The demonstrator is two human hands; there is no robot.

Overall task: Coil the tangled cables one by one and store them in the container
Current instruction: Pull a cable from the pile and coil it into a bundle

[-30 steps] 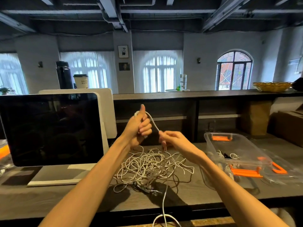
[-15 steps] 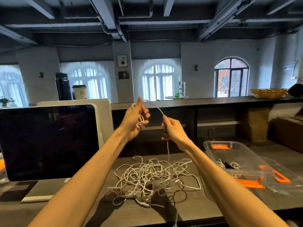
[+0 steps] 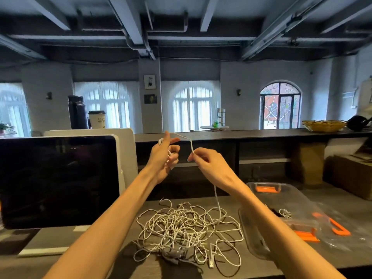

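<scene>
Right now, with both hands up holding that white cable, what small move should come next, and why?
Probably another wrap: the right hand carries its pinched stretch of the white cable over to the left hand, which already holds a few loops. The cable's free length hangs down from the right hand into the tangled pile, so much remains uncoiled.

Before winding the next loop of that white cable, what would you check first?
1. Left hand holds the coil already wound: ok.
2. Right hand pinches the white cable between the hands: ok.
3. Cable trails down freely into the tangled pile: cannot tell, since it vanishes among the other loops.
4. Clear container is open beside the pile: ok.
5. Room inside the container: ok, with only a small coil visible in it.
</scene>
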